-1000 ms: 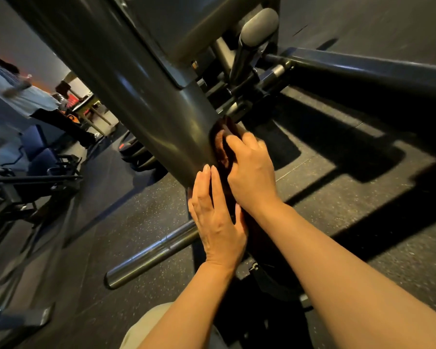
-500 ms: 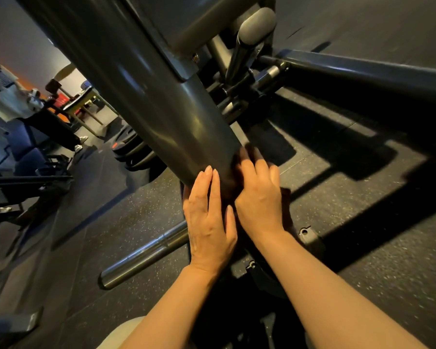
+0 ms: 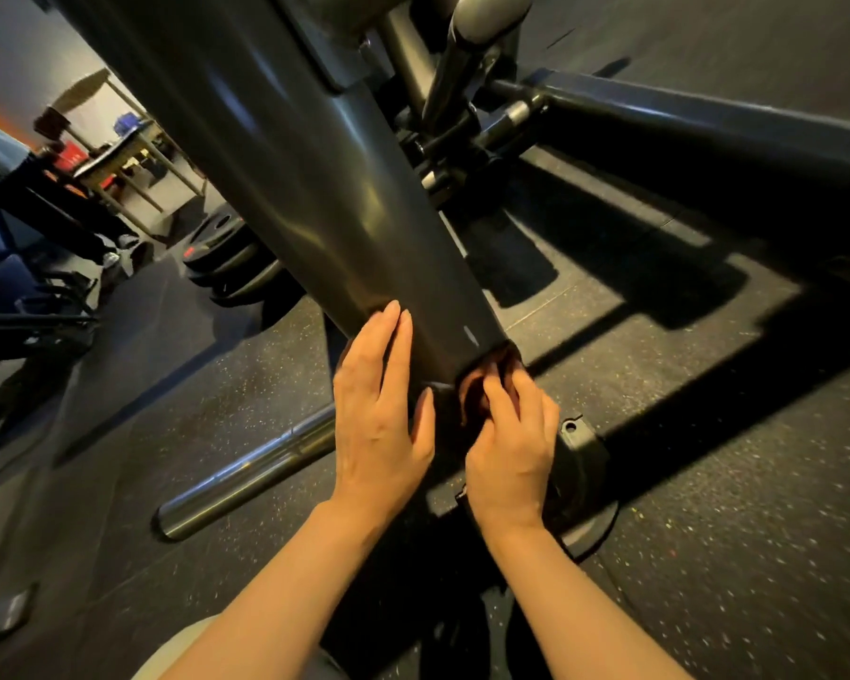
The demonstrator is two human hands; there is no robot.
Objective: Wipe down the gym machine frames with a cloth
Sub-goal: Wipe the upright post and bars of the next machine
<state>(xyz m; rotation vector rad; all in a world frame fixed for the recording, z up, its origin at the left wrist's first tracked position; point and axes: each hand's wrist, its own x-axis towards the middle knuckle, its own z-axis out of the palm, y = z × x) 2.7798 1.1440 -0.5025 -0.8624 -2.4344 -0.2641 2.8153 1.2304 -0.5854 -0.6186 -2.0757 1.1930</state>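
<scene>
A dark brown cloth (image 3: 482,385) is pinched by the curled right hand (image 3: 511,454) against the base of the smooth grey metal post (image 3: 315,188); the left hand (image 3: 379,419) is laid flat, fingers straight, beside it; speckled rubber floor (image 3: 707,532) lies beneath.

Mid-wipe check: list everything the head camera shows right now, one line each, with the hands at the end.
frame post: 1, dark grey, slants from top left down to centre
cloth: 1, dark brown, bunched at the post's lower end
base foot: 1, black, bolted to the floor right of the post
chrome bar: 1, silver, sticks out lower left of the post
padded roller: 1, grey, top centre
rail: 1, dark, runs along upper right
weight plates: a stack, count unclear, black, on the floor behind the post
floor: 1, black with speckles
table: 1, far left background
left hand: flat against the post
right hand: grips the cloth
</scene>
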